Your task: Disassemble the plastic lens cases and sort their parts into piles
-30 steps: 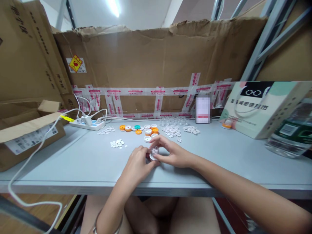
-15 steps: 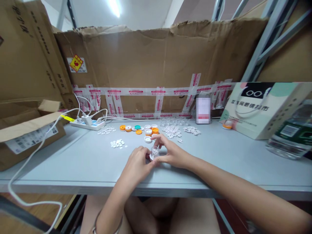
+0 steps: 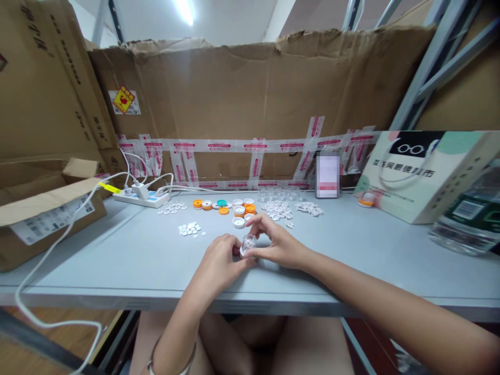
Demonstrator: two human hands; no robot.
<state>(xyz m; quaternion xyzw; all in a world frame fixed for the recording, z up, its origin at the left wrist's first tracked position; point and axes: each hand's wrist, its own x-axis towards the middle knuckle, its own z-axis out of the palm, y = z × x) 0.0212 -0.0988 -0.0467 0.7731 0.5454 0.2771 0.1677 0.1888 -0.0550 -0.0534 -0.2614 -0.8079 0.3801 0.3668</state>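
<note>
Between my hands, low over the front middle of the grey table [image 3: 128,255], is a small clear cup on a white base [image 3: 249,244], with small white pieces inside. My left hand [image 3: 224,260] grips its base from the left, thumb and fingers closed around it. From the right, my right hand [image 3: 273,242] holds the clear wall between thumb and curved fingers. Just beyond my fingers stand white and orange round caps [image 3: 238,222]. Small white pieces [image 3: 276,210] lie heaped behind my right hand, and white discs [image 3: 190,229] are scattered to the left.
Clear cups [image 3: 281,194] stand in rows at the back, beside a phone [image 3: 328,176] propped upright. A power strip [image 3: 141,197] and open carton [image 3: 50,213] are on the left. On the right are a paper bag [image 3: 406,182] and a large water bottle [image 3: 464,219].
My right thumb has shifted slightly on the clear cup, and the view has moved a little. Both hands keep hold of the cup in the same place.
</note>
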